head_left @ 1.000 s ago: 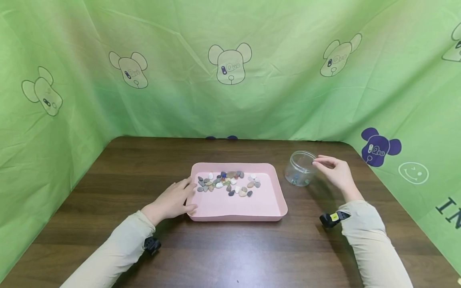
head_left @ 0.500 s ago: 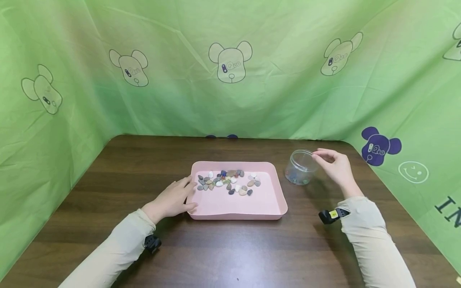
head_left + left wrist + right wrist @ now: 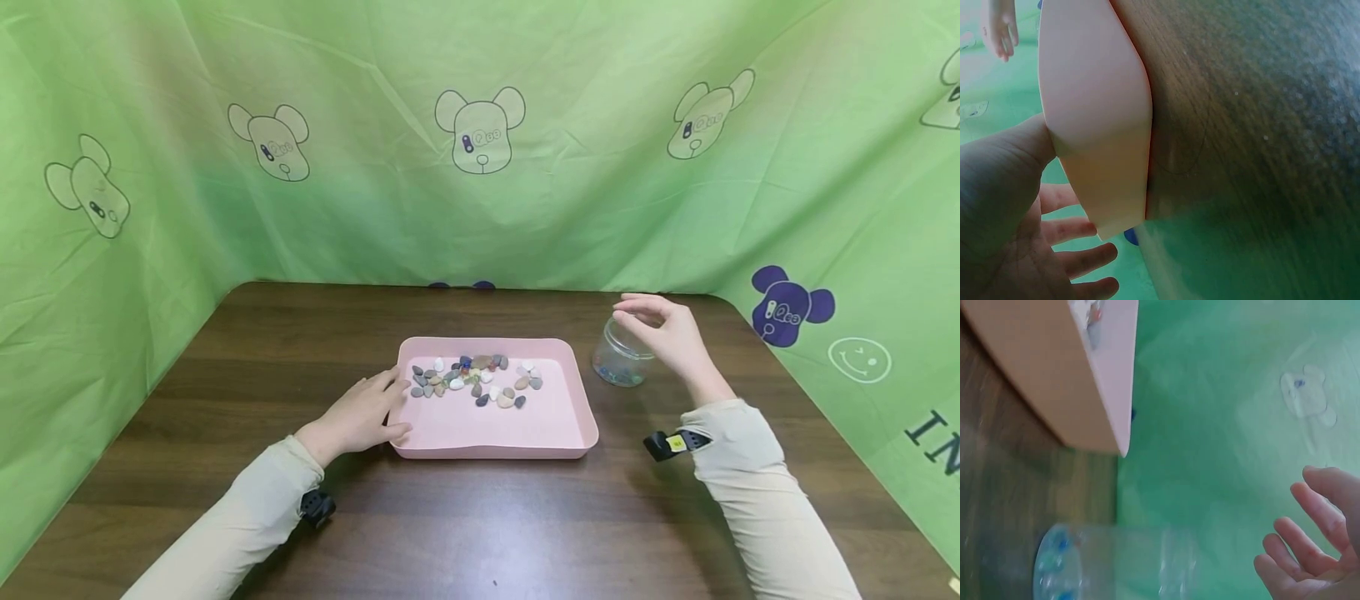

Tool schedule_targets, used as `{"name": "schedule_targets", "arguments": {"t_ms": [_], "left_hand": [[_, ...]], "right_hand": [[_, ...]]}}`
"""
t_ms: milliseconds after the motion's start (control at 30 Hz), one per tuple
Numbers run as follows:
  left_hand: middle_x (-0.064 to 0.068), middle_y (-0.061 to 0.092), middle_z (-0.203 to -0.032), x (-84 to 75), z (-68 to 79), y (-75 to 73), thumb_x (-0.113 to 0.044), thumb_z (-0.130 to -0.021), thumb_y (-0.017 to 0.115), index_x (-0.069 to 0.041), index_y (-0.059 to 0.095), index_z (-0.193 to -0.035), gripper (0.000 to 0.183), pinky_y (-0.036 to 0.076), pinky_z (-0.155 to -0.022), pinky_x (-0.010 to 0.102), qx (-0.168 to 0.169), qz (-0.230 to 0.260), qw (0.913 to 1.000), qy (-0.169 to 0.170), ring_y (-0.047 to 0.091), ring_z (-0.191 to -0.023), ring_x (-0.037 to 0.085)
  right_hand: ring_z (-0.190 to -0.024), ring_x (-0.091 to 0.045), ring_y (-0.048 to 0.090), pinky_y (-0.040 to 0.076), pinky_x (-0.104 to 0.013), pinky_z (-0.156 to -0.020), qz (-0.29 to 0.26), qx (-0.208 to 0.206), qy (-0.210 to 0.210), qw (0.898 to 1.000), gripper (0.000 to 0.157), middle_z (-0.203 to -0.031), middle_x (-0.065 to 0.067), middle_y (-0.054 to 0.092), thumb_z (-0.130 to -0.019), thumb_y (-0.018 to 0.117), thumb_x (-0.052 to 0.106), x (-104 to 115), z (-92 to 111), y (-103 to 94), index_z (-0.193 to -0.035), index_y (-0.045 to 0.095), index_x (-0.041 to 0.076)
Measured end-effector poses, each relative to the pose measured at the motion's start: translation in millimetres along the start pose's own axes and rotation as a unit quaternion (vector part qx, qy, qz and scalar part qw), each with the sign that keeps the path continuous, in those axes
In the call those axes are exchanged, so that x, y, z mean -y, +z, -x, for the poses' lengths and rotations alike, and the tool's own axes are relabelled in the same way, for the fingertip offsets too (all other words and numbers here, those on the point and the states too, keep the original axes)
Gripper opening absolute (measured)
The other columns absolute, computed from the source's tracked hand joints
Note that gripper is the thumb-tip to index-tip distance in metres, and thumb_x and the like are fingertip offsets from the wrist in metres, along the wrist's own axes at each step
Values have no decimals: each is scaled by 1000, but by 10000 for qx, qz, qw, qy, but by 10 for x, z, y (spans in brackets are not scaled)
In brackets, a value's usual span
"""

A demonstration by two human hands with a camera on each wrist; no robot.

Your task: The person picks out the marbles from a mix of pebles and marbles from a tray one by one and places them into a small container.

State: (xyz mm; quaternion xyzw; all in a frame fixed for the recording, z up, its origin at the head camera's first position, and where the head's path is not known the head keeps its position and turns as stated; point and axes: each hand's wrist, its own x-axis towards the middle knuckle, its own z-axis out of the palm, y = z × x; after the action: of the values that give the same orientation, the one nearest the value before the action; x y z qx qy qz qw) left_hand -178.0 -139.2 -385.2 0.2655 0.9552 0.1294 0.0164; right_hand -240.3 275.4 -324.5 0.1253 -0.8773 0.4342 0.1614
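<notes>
Pebbles [image 3: 487,377] in pink tray [image 3: 555,422], wood-grain table [image 3: 450,525], green backdrop [image 3: 360,217], left hand [image 3: 360,414] spread, right hand [image 3: 673,337] loosely curved above jar [image 3: 618,367]

Head view: bright light; pale glare lies on the tabletop [image 3: 495,521] before me, and my right sleeve [image 3: 753,492] casts a soft shadow. Left-wrist view: dim, washed out at upper left. Right-wrist view: soft; the jar [image 3: 1100,565] blurs.

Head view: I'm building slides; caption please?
Left hand touching a pink rectangular tray of multicoloured pebbles; right hand above a clear cylindrical jar.
</notes>
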Motion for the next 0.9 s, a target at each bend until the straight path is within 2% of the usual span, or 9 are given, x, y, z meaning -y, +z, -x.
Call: {"name": "schedule_targets", "arguments": {"t_ms": [167, 300, 367, 533, 600, 667, 767, 900], "left_hand": [[29, 39, -142, -1, 0, -5, -30, -84, 66, 5, 49, -130, 60, 35, -103, 60, 33, 3, 10000, -31, 42, -130, 39], [29, 39, -142, 0, 1, -3, -30, -84, 65, 4, 49, -130, 60, 35, -103, 60, 38, -4, 10000, -43, 41, -130, 39], [29, 38, -142, 0, 2, -3, -30, -84, 66, 4, 49, -130, 60, 35, -103, 60, 39, 11, 10000, -47, 41, -130, 39], [29, 38, -143, 0, 7, -8, -29, -84, 66, 4, 49, -130, 60, 34, -103, 60, 45, 47, 10000, -58, 41, -131, 39], [29, 38, -142, 0, 8, -9, -29, -84, 66, 4, 49, -130, 60, 34, -103, 60, 39, 44, 10000, -55, 41, -131, 39], [29, 38, -142, 2, 6, -9, -30, -84, 66, 4, 49, -130, 60, 34, -103, 60, 37, 32, 10000, -52, 41, -131, 39], [29, 38, -142, 4, 3, -10, -30, -84, 66, 4, 48, -130, 60, 34, -104, 59, 48, 29, 10000, -62, 41, -131, 39], [28, 38, -143, 9, 2, -9, -30, -84, 66, 4, 48, -131, 61, 34, -104, 59, 80, 25, 9999, -80, 40, -131, 39]], "right_hand": [[-96, 18, 52, 43, -4, -85, -141, 253, -6, 9996, 31, -105, 29, 57, -87, 65, 24, 134, -49, 114, -105, 67, -2], [-95, 16, 53, 44, -8, -85, -112, 463, 85, 9988, 30, -107, 25, 58, -87, 65, 25, 217, -82, 217, -106, 68, 1], [-94, 16, 53, 44, -9, -85, -121, 601, 132, 9980, 32, -112, 18, 59, -88, 64, 27, 254, -94, 268, -108, 67, 1], [-94, 15, 55, 44, -6, -85, -501, 993, 184, 9936, 34, -128, -13, 58, -89, 63, 22, 319, -130, 382, -111, 64, -4], [-94, 14, 56, 44, -6, -86, -625, 1119, 175, 9916, 34, -130, -18, 56, -89, 63, 19, 338, -148, 424, -111, 63, -6], [-95, 14, 55, 45, -7, -87, -667, 1223, 167, 9901, 34, -130, -18, 56, -89, 63, 20, 349, -165, 467, -111, 63, -6], [-100, 6, 58, 45, -8, -87, -678, 1357, 122, 9884, 34, -130, -16, 56, -88, 64, 21, 346, -189, 536, -111, 63, -4], [-112, -18, 61, 47, -11, -85, -719, 1548, 100, 9853, 34, -130, -16, 56, -87, 65, 19, 339, -224, 633, -111, 63, -4]]}}
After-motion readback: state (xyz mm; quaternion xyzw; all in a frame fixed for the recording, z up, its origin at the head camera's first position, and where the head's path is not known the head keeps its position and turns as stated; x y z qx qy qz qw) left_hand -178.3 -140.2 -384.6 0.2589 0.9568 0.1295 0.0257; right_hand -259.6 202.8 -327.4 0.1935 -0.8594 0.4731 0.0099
